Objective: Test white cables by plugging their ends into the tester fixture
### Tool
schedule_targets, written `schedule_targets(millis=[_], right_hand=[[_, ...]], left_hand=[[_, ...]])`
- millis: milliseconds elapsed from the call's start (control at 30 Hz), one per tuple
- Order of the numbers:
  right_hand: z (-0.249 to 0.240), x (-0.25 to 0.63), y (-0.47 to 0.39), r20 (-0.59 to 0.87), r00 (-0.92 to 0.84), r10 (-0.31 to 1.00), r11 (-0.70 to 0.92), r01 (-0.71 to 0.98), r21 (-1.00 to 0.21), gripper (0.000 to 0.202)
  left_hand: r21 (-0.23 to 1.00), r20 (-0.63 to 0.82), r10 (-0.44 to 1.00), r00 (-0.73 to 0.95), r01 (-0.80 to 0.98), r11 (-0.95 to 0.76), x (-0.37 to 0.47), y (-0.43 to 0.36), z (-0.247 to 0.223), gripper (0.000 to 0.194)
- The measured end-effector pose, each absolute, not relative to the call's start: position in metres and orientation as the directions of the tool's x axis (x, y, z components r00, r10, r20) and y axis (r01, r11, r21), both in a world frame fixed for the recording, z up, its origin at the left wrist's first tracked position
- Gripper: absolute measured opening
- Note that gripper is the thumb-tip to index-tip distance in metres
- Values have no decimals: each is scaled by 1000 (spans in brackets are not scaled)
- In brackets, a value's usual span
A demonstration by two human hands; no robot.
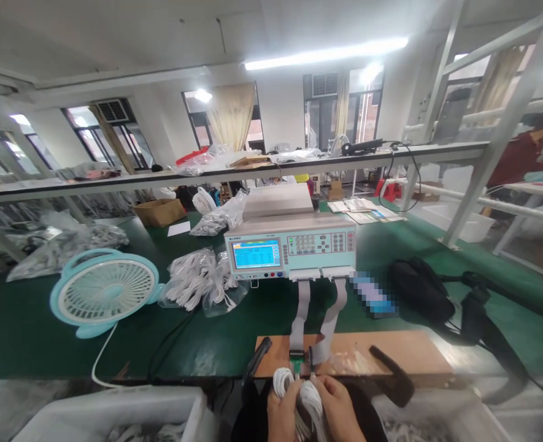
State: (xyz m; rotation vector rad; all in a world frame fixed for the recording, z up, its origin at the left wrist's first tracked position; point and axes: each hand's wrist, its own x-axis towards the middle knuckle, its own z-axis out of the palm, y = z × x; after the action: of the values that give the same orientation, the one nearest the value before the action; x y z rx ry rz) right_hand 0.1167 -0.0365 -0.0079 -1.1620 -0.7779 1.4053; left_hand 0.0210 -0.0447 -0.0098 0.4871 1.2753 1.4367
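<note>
The left hand and right hand were clamped on coiled white cable — near 2 grey ribbon cables running from the bench instrument.

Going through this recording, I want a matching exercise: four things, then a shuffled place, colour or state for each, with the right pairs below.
1. Fan
2. Coiled cables
3. Bench instrument
4. Bag

A. Screen lit, ribbon cables at its front
B. Black, on the green table
C. Held between left hand and right hand
D. Light blue, with a round grille

Pairs: 1-D, 2-C, 3-A, 4-B
</note>
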Motion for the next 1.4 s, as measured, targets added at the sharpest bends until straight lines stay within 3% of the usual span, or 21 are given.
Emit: schedule_targets(millis=[100,233,333,400,467,500,567,700,767,867,967,1033,1100,1233,1400], right_hand=[[3,117,-51,-224,66,972,-195,-297,-935,36],[13,162,-69,-277,-32,960,-278,-188,-942,28],[12,229,-78,-259,-58,964,-239,240,-941,20],[10,268,-85,-131,3,991,-105,614,-782,13],[13,284,-94,14,5,1000,4,795,-607,5],[17,282,-99,59,-25,998,55,813,-580,8],[26,262,-106,93,-144,985,170,752,-637,18],[35,207,-108,115,-278,954,261,575,-775,42],[27,193,-103,54,-283,958,190,480,-856,34],[7,191,-97,-52,-217,975,14,293,-956,13],[-4,198,-93,-110,-118,987,-85,200,-976,18],[-3,202,-93,-75,-151,986,-35,255,-966,19],[-1,203,-94,24,-277,961,132,377,-917,19],[1,197,-100,171,-546,820,493,522,-696,20],[2,178,-108,212,-613,761,602,546,-583,16]], left_hand=[[806,-391,898,-200,-546,229,25,-60,0,30],[666,-514,855,63,-598,445,25,-87,15,26],[528,-566,786,250,-622,578,18,-101,20,30],[499,-610,741,282,-590,635,15,-106,20,34],[526,-655,706,268,-509,681,17,-105,16,39],[559,-661,702,263,-451,696,19,-104,14,41],[679,-618,745,251,-308,666,27,-100,9,41],[917,-381,899,217,-36,397,42,-95,10,31],[921,-370,890,267,-21,389,42,-98,15,30],[846,-447,817,364,-126,519,31,-107,23,41],[788,-486,822,297,-258,559,18,-116,21,41],[786,-507,838,201,-289,546,13,-120,16,30],[779,-531,836,139,-308,546,12,-121,11,22],[757,-547,834,78,-378,532,18,-122,5,22],[750,-548,835,-44,-468,467,26,-124,0,23]])
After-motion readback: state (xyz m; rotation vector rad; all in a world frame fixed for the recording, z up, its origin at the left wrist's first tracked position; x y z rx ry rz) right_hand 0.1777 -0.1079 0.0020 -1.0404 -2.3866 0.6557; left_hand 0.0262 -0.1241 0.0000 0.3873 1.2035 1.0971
